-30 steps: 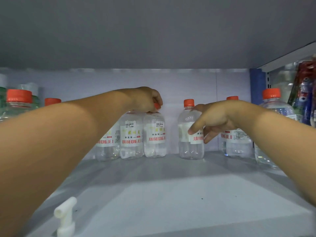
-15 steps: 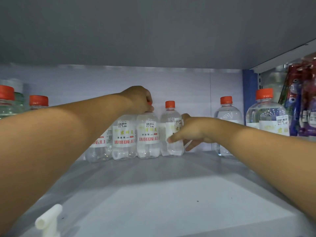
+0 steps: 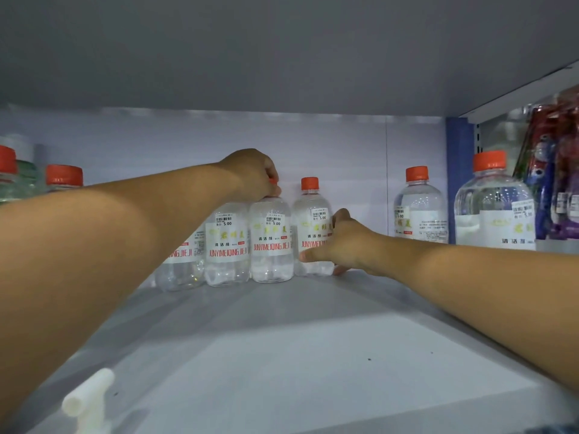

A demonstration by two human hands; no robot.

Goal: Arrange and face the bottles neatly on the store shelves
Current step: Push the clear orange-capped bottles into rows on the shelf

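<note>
Several clear bottles with orange caps and white labels stand in a row at the back of a grey shelf (image 3: 282, 355). My left hand (image 3: 253, 173) grips the cap of the third bottle (image 3: 272, 245) from above. My right hand (image 3: 341, 245) holds the lower body of the fourth bottle (image 3: 310, 220), which stands against the third with its label facing front. Two more bottles (image 3: 225, 242) (image 3: 181, 264) stand to the left, partly hidden by my left forearm.
Two larger bottles (image 3: 419, 208) (image 3: 493, 205) stand apart at the right. More orange-capped bottles (image 3: 64, 178) sit at the far left. A white spray nozzle (image 3: 89, 399) pokes up at the shelf's front left. Coloured packets (image 3: 551, 170) hang right of a blue upright.
My right hand has slid the fourth bottle left until it stands against the row, and its label now faces front. My left hand has stayed on the third bottle's cap.
</note>
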